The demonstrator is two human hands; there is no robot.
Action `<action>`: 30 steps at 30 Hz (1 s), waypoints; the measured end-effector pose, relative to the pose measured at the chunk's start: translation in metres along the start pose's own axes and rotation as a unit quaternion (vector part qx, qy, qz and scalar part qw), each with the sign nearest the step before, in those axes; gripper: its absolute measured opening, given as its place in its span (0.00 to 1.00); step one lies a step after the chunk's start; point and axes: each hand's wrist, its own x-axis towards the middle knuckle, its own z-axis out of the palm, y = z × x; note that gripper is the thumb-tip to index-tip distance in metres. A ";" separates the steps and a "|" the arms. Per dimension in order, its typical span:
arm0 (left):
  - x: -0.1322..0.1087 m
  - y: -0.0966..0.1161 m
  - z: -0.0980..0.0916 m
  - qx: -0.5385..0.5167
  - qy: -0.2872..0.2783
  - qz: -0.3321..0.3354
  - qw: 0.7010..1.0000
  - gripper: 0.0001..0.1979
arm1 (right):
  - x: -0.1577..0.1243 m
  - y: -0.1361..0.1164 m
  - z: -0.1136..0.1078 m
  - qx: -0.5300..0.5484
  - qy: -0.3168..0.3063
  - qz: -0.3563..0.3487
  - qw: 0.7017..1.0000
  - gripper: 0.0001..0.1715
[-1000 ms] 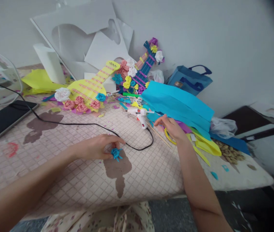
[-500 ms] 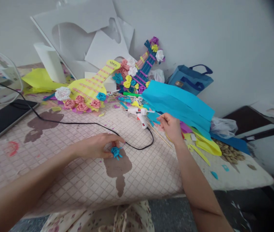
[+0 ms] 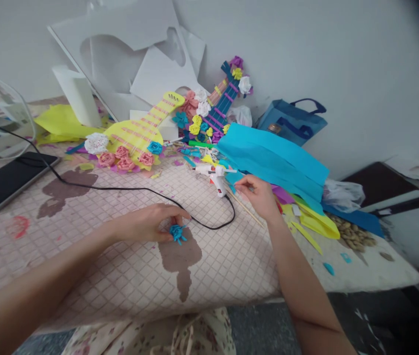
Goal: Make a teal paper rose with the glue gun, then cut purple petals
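Between the thumb and fingers of my left hand [image 3: 155,222] is a small blue paper flower [image 3: 177,232], held just over the quilted tablecloth. My right hand [image 3: 257,192] is farther forward on the right, fingertips pinched together; whatever may be between them is too small to make out. Just left of those fingers lies a white glue gun [image 3: 214,177], its black cord [image 3: 150,189] looping across the cloth. Blue paper scraps [image 3: 233,178] and a thin wooden stick [image 3: 246,209] lie beside the same hand.
A yellow paper guitar [image 3: 135,133] with paper roses stands behind, and a blue one [image 3: 224,106] leans at the wall. Blue crepe paper [image 3: 272,155] spreads at right, near peanuts [image 3: 352,234]. A black phone [image 3: 9,180] lies left. The table's front edge [image 3: 150,315] is close.
My right hand has shifted slightly left, toward the blue scraps by the glue gun. My left hand and the blue flower have stayed where they were.
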 end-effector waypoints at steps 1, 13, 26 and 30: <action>0.000 0.000 0.000 0.000 0.000 0.001 1.000 0.23 | 0.000 0.001 0.000 -0.028 0.019 -0.008 0.999 0.09; -0.001 -0.001 -0.002 0.008 -0.004 0.002 1.000 0.24 | -0.001 0.023 -0.017 0.062 -0.050 0.046 0.996 0.21; -0.002 0.002 -0.003 0.010 0.000 0.003 1.000 0.22 | -0.001 0.023 -0.015 -0.090 0.016 0.060 0.994 0.15; -0.001 0.005 -0.004 0.003 0.000 0.007 1.000 0.20 | -0.005 0.012 -0.015 -0.063 -0.022 -0.002 0.998 0.23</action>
